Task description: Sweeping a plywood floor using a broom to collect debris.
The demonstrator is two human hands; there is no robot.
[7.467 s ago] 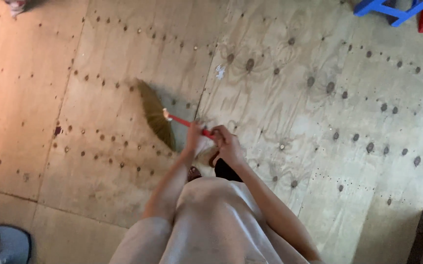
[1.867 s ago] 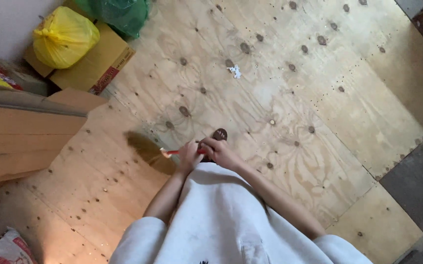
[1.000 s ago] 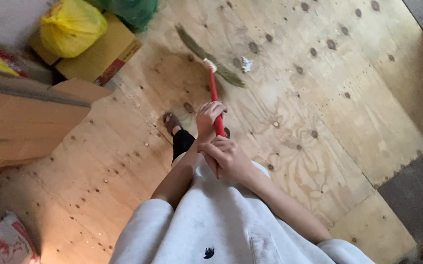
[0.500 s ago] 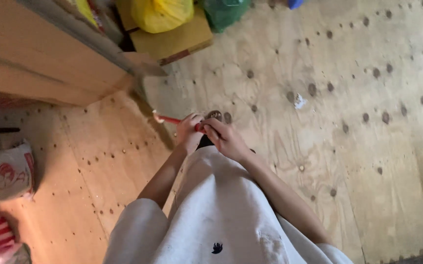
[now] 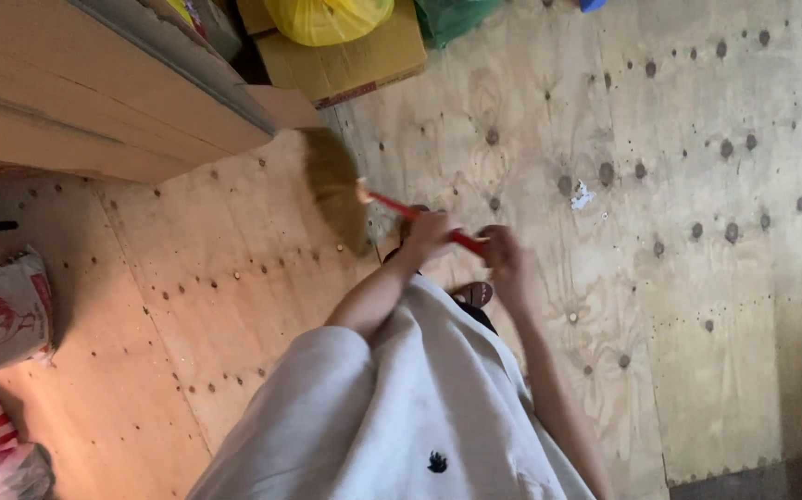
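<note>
**A:** What does the head camera show, looking down?

**B:** A person in a pale grey shirt (image 5: 401, 417) stands on a plywood floor (image 5: 697, 324) and sweeps. Both hands grip a broom (image 5: 364, 194) with a thin red handle. The left hand (image 5: 429, 231) is closed around the handle nearer the brush. The right hand (image 5: 503, 259) is closed around the handle's upper end. The two hands sit close together along it.

**B:** The straw-coloured brush head lies on the floor to the person's left front, just beside the corner of a long wooden cabinet (image 5: 95, 102). It looks blurred, as in mid-stroke.

**A:** Which step is this, would you say?

**B:** I judge it a sweeping stroke along the cabinet's foot. A small white scrap (image 5: 582, 195) lies on the floor well apart from the brush, on the person's right. The next move, I think, calls for drawing the brush across toward that scrap while keeping the bristles flat on the boards.

**A:** What else is around?

**B:** A cardboard box (image 5: 345, 56) with a yellow bag (image 5: 327, 17) on it stands beyond the cabinet. A printed sack (image 5: 3, 310) lies at the far left.

**A:** And against the picture half a second ago?

**B:** The hands hold the handle much as before. The brush has moved further left, nearer the cabinet. The scrap lies where it did.
</note>
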